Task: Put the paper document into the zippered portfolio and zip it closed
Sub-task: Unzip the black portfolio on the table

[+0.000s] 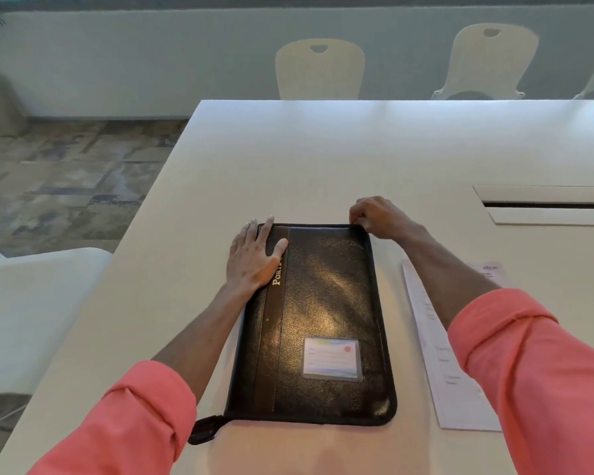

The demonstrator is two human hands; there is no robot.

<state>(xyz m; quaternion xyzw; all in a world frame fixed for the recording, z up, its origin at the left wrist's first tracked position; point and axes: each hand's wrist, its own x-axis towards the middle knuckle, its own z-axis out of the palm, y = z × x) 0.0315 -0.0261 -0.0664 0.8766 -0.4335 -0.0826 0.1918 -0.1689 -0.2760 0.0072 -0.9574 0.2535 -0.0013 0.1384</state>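
Note:
A black zippered portfolio (323, 320) lies closed and flat on the white table (323, 159), spine to the left, with a clear card pocket on its cover. My left hand (254, 255) rests flat on its far left corner, fingers spread. My right hand (378, 217) is pinched at the far right corner, where the zipper runs; the pull itself is hidden by my fingers. A white paper document (439, 354) lies on the table to the right of the portfolio, partly under my right forearm.
A black strap tab (204, 430) sticks out at the portfolio's near left corner. A cable slot (546, 204) is set into the table at right. Cream chairs (319, 68) stand behind the far edge; the table's left edge drops to carpet.

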